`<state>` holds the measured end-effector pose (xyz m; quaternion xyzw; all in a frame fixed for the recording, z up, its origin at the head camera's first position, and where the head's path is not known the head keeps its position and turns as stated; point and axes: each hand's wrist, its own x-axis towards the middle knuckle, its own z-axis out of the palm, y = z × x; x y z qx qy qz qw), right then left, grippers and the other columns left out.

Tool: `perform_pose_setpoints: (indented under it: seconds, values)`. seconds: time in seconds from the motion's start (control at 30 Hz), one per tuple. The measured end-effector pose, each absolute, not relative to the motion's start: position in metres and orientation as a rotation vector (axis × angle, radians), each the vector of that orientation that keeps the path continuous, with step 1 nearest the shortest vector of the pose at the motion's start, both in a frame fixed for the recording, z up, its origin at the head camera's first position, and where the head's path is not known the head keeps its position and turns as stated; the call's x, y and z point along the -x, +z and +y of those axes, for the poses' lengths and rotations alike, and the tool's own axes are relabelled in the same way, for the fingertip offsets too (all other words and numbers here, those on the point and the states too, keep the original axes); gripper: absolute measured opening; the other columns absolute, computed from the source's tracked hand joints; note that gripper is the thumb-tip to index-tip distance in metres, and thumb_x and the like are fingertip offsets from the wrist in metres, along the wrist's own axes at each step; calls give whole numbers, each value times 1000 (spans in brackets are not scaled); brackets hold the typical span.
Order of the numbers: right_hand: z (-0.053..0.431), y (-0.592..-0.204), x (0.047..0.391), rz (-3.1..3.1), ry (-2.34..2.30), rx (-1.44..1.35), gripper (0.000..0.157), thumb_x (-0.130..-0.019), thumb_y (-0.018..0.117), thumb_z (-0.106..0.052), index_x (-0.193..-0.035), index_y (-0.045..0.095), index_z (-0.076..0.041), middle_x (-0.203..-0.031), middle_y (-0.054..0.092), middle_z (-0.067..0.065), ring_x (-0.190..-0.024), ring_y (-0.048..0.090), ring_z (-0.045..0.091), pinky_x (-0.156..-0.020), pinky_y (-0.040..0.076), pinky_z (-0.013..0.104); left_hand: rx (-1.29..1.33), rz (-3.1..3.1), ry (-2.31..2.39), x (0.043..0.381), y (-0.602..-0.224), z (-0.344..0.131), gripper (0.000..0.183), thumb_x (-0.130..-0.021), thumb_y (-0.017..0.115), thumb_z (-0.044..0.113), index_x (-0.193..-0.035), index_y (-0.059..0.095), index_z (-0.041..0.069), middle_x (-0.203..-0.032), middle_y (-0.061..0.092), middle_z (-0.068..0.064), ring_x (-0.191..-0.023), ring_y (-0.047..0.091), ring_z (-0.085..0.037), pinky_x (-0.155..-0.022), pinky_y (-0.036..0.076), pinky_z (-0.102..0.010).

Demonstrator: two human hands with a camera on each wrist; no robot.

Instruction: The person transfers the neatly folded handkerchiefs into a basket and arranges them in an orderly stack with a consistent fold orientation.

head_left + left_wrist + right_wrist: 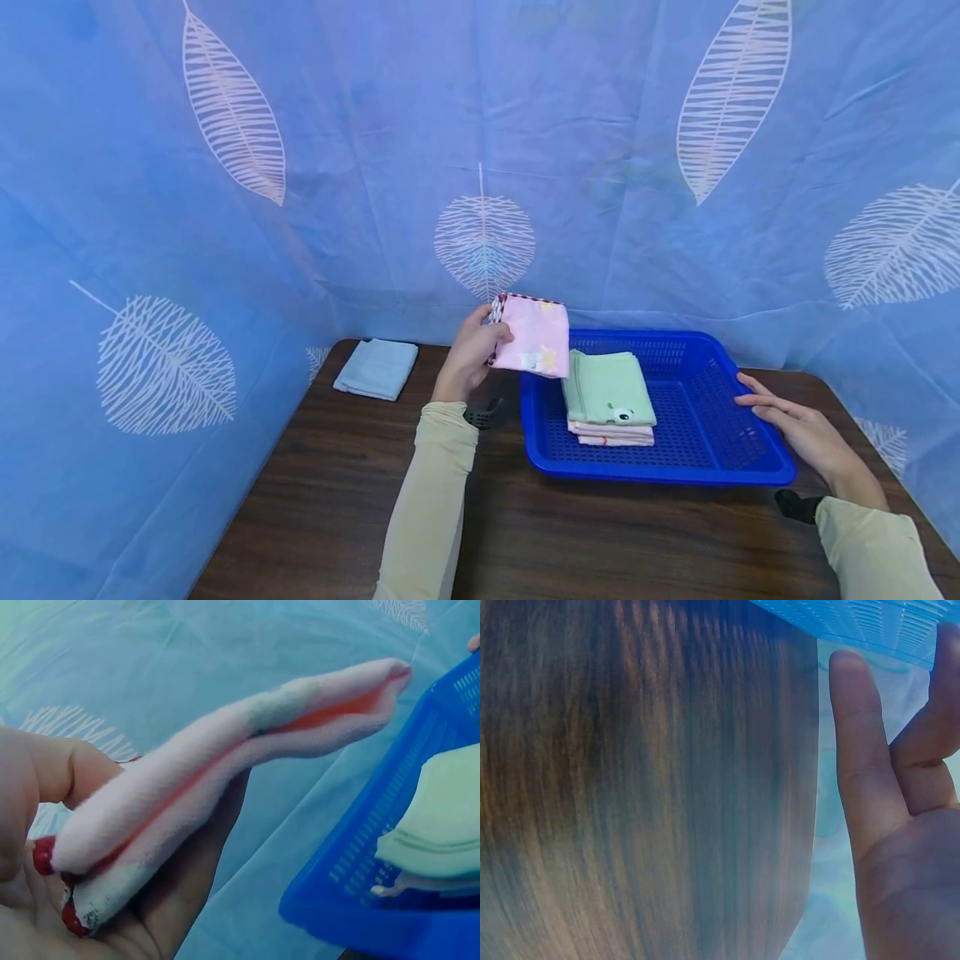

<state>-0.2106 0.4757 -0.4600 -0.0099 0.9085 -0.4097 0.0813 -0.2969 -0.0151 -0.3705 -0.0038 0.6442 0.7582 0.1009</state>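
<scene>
My left hand (472,346) pinches a folded pink towel (536,337) by its edge, thumb on top and fingers beneath. The towel has a dark red and white trim, and it hangs in the air beside the left rim of a blue plastic basket (720,425). In the left wrist view the folded layers of the pink towel (225,757) show edge-on. Inside the basket, a folded green towel (606,387) lies on top of folded pale pink cloths (611,433). My right hand (806,433) rests at the basket's right rim with its fingers extended.
A folded light blue towel (377,368) lies at the table's back left corner. The dark wooden table (337,500) carries the basket at its back right. Blue curtains (360,208) with white leaf prints hang behind and beside the table.
</scene>
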Motion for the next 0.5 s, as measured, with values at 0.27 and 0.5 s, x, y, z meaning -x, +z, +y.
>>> perform_pose_setpoints:
  seconds: [0.27,0.5]
  values:
    - [473,-461,211,2706,-1254,23,64,-107,36,-57,-152,49,-13,-159,11,-40,-156,2,1,-120,30,55,0,1852,2234,298,-368,1,58,-84,56,-1,-140,51,12,-96,60,-4,-70,60,-14,-57,54,-26]
    - [472,-459,210,2696,-1263,26,64,-107,35,-55,-152,48,-11,-159,9,-40,-158,2,40,-111,20,76,5,1793,2248,299,-371,15,66,-86,58,0,-149,46,16,-96,61,-4,-69,60,-14,-57,53,-25]
